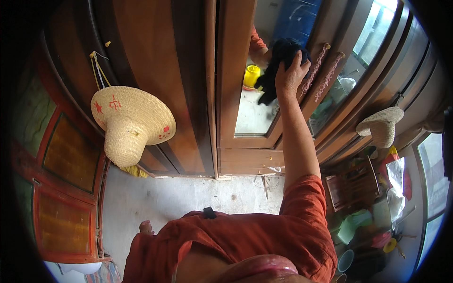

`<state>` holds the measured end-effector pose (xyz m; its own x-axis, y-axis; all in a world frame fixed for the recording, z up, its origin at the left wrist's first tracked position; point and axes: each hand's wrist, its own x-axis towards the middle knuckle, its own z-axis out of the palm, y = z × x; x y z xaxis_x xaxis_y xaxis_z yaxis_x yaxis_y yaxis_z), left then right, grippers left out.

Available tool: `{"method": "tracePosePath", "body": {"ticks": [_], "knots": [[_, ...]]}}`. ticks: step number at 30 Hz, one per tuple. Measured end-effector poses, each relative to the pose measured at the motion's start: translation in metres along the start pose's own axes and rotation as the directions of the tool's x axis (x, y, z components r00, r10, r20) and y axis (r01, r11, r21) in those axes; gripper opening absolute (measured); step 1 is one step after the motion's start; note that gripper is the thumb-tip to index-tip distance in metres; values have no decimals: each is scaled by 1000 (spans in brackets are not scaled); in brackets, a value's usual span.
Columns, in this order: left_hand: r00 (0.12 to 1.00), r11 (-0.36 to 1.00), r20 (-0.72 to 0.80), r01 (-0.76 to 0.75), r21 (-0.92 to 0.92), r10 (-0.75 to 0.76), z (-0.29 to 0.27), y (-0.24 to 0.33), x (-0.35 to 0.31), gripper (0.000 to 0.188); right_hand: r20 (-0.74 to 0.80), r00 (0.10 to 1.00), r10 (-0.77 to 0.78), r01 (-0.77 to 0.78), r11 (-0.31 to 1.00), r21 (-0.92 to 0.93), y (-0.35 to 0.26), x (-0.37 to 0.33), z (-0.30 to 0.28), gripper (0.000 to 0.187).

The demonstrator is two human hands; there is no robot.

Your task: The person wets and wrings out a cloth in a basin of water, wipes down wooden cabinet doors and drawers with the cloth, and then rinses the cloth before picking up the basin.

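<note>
My right hand (292,75) is raised, with its fingers closed over a bunched dark cloth (268,84) against a mirror (255,113) set in a brown wooden wardrobe door. Part of the cloth hangs down beside the hand. In the glass appear the cloth's reflection, a red sleeve and a yellow container (252,75). Low at my left side, my left hand (146,227) shows only in small part next to my red shirt; its fingers are too hidden to read.
A straw hat (130,125) hangs from a knob on the wardrobe's left. Pink braided cords (315,68) hang from door knobs beside the mirror. Farther right are another straw hat (381,126), a wooden chair (351,184) and a green plastic container (353,225).
</note>
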<state>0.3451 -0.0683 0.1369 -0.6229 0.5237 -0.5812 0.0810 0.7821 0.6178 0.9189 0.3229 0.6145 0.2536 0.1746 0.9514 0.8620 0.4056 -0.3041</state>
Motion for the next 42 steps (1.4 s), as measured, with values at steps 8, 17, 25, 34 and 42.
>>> {"method": "tracePosePath", "body": {"ticks": [8,17,25,34,42], "knots": [[999,1000,-34,29,3,-29,6,-37,5,29,450,882,-137,260,939,-225,-3,-94,-1,45],[989,988,27,144,-64,-142,11,-83,-26,30,160,846,-509,533,810,-243,-13,59,11,45],[981,984,143,146,-98,-131,34,-50,-5,34,117,919,-377,388,806,-447,-9,124,-17,47],[976,995,209,80,-64,-65,50,63,-7,41,496,828,-261,451,835,-314,62,-139,-27,32],[984,995,147,99,-7,-97,41,31,-26,42,325,852,-410,490,844,-220,-37,28,8,44]]}}
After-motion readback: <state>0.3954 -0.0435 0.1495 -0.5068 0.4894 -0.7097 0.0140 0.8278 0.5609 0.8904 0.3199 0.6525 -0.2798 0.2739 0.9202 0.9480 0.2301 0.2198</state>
